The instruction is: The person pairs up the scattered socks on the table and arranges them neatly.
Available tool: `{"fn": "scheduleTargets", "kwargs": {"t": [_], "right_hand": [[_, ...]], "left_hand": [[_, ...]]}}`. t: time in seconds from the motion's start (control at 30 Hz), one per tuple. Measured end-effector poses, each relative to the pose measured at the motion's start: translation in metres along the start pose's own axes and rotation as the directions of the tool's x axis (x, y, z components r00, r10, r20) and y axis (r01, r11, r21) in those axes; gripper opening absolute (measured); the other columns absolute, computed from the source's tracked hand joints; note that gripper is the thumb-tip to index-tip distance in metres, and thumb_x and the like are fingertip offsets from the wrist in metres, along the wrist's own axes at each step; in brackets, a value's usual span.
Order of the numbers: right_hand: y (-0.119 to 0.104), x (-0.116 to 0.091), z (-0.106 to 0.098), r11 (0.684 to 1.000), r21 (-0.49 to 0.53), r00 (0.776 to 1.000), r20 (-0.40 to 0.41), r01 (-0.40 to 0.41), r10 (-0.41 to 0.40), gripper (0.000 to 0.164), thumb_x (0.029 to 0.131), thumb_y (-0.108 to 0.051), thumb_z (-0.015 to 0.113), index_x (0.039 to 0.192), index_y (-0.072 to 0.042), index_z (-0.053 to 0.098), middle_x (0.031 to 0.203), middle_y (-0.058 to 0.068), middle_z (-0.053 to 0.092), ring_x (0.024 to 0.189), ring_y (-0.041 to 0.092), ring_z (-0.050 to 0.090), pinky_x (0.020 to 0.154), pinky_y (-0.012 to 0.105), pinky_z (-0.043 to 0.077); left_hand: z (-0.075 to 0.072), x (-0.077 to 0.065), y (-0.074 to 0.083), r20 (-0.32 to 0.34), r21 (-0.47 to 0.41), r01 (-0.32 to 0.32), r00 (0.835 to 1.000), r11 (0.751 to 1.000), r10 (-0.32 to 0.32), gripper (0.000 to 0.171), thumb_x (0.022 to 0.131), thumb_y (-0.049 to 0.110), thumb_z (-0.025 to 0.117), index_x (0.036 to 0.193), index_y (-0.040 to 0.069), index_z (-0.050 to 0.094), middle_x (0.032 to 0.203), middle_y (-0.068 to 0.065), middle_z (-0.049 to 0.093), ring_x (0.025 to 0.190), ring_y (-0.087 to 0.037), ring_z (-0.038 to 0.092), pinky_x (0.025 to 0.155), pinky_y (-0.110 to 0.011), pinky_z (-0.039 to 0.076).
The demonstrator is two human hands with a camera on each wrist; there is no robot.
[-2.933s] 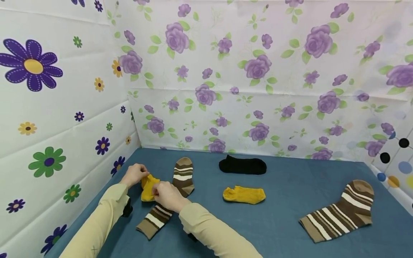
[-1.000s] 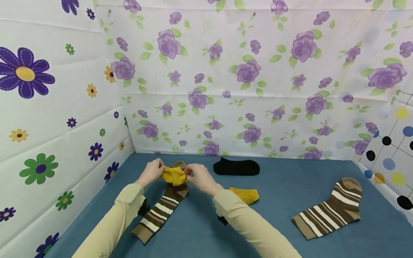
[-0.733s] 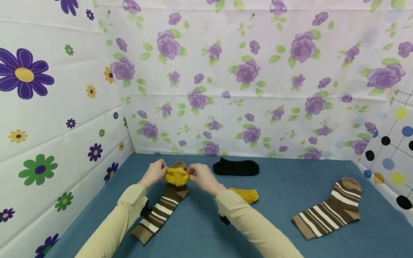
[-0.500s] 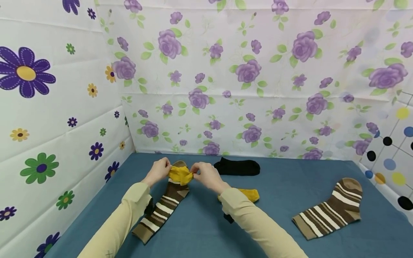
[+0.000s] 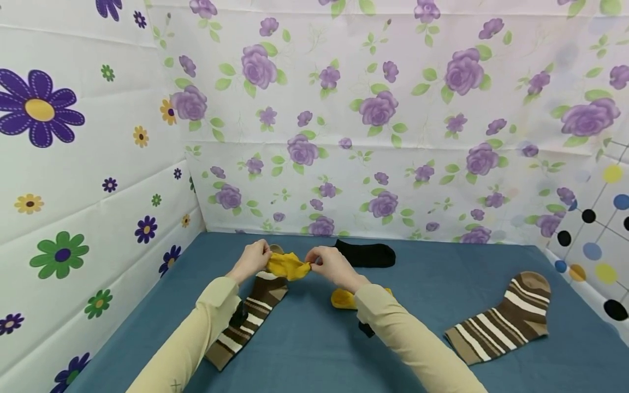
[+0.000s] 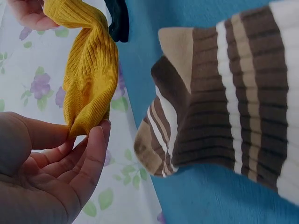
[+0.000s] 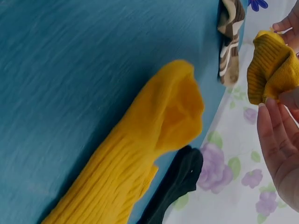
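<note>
A yellow ankle sock (image 5: 289, 266) is stretched between my two hands, held up over the toe end of a brown striped sock (image 5: 265, 297). My left hand (image 5: 253, 259) pinches one end between thumb and fingertips, which the left wrist view shows close up on the ribbed yellow sock (image 6: 91, 70). My right hand (image 5: 336, 266) pinches the other end; in the right wrist view that hand (image 7: 280, 149) has thumb and fingers on its edge. Below my right forearm lies a second yellow sock (image 5: 344, 299), partly hidden by the sleeve.
A black ankle sock (image 5: 368, 255) lies at the back of the blue table (image 5: 304, 349), partly behind my right hand. Another brown striped sock (image 5: 506, 322) lies flat at the right. Flowered sheets (image 5: 432, 180) wall the table's back and sides.
Both hands have carried the yellow sock from the left over the striped sock, drifting rightward with it stretched between them. My right sleeve now covers more of the second yellow sock.
</note>
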State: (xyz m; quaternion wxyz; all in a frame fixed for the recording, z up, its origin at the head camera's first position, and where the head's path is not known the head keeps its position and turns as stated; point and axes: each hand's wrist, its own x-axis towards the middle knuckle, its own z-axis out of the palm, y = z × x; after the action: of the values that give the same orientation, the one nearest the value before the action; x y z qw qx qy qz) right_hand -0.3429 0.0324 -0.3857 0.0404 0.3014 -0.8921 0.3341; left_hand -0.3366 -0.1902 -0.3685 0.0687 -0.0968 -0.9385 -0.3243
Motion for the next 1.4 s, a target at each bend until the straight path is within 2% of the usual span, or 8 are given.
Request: {"fn": "scheduleTargets", "kwargs": {"t": [0.33, 0.5, 0.6, 0.77, 0.97, 1.13, 1.4], "right_hand": [[0.014, -0.008, -0.011, 0.994, 0.038, 0.995, 0.001, 0.099, -0.099, 0.012, 0.088, -0.003, 0.058, 0.094, -0.011, 0.064, 0.090, 0.002, 0.060, 0.074, 0.011, 0.054, 0.064, 0.023, 0.046], [0.020, -0.014, -0.015, 0.994, 0.075, 0.997, 0.009, 0.077, -0.078, 0.011, 0.088, -0.005, 0.058, 0.095, -0.010, 0.064, 0.090, 0.003, 0.059, 0.073, 0.010, 0.054, 0.065, 0.023, 0.047], [0.025, -0.017, -0.019, 0.994, 0.085, 0.998, 0.010, 0.066, -0.067, 0.011, 0.088, -0.005, 0.058, 0.095, -0.011, 0.064, 0.088, 0.002, 0.058, 0.072, 0.010, 0.054, 0.065, 0.023, 0.047], [0.033, -0.021, -0.025, 0.997, 0.064, 0.999, 0.008, 0.046, -0.047, 0.012, 0.088, -0.004, 0.058, 0.095, -0.012, 0.064, 0.086, 0.000, 0.057, 0.072, 0.011, 0.054, 0.064, 0.024, 0.047], [0.043, -0.027, -0.026, 0.998, 0.048, 0.998, 0.054, 0.037, -0.040, 0.012, 0.088, -0.001, 0.057, 0.095, -0.009, 0.064, 0.084, -0.002, 0.057, 0.073, 0.014, 0.054, 0.065, 0.026, 0.047], [0.052, -0.033, -0.021, 0.999, 0.052, 0.996, 0.092, 0.015, -0.020, 0.014, 0.088, 0.000, 0.057, 0.094, -0.009, 0.064, 0.084, -0.003, 0.057, 0.073, 0.012, 0.054, 0.064, 0.026, 0.047], [0.053, -0.035, -0.022, 0.999, 0.034, 0.992, 0.122, -0.040, 0.035, 0.013, 0.087, 0.001, 0.058, 0.093, -0.009, 0.064, 0.086, 0.004, 0.059, 0.076, 0.013, 0.055, 0.064, 0.027, 0.047]], "left_hand": [[0.006, -0.003, 0.011, 0.008, -0.034, -0.038, 0.999, 0.999, 0.039, 0.014, 0.093, 0.001, 0.044, 0.079, 0.001, 0.046, 0.073, -0.009, 0.047, 0.059, -0.019, 0.052, 0.050, -0.028, 0.046], [0.011, -0.005, 0.018, 0.017, -0.048, -0.029, 0.999, 0.998, 0.030, 0.013, 0.093, 0.001, 0.046, 0.080, 0.001, 0.048, 0.078, -0.010, 0.051, 0.063, -0.020, 0.055, 0.051, -0.028, 0.047], [0.015, -0.004, 0.023, 0.037, -0.088, -0.014, 0.999, 0.996, 0.018, 0.012, 0.093, 0.001, 0.046, 0.082, 0.000, 0.049, 0.079, -0.010, 0.051, 0.066, -0.023, 0.058, 0.054, -0.029, 0.049], [0.024, -0.004, 0.030, 0.050, -0.130, -0.023, 0.998, 0.991, 0.030, 0.012, 0.093, 0.000, 0.046, 0.082, -0.001, 0.048, 0.075, -0.010, 0.049, 0.067, -0.030, 0.058, 0.057, -0.033, 0.050], [0.039, -0.006, 0.031, 0.089, -0.116, -0.056, 0.994, 0.992, 0.066, 0.014, 0.093, 0.000, 0.045, 0.080, 0.000, 0.048, 0.072, -0.008, 0.049, 0.061, -0.025, 0.057, 0.052, -0.028, 0.048], [0.052, -0.008, 0.028, 0.128, -0.075, -0.049, 0.990, 0.996, 0.058, 0.015, 0.093, 0.000, 0.046, 0.078, 0.002, 0.048, 0.070, -0.006, 0.048, 0.056, -0.020, 0.055, 0.051, -0.027, 0.046], [0.058, -0.009, 0.021, 0.155, -0.061, -0.032, 0.987, 0.998, 0.041, 0.017, 0.092, 0.000, 0.046, 0.076, 0.003, 0.050, 0.068, -0.005, 0.051, 0.052, -0.016, 0.053, 0.050, -0.027, 0.046]]}}
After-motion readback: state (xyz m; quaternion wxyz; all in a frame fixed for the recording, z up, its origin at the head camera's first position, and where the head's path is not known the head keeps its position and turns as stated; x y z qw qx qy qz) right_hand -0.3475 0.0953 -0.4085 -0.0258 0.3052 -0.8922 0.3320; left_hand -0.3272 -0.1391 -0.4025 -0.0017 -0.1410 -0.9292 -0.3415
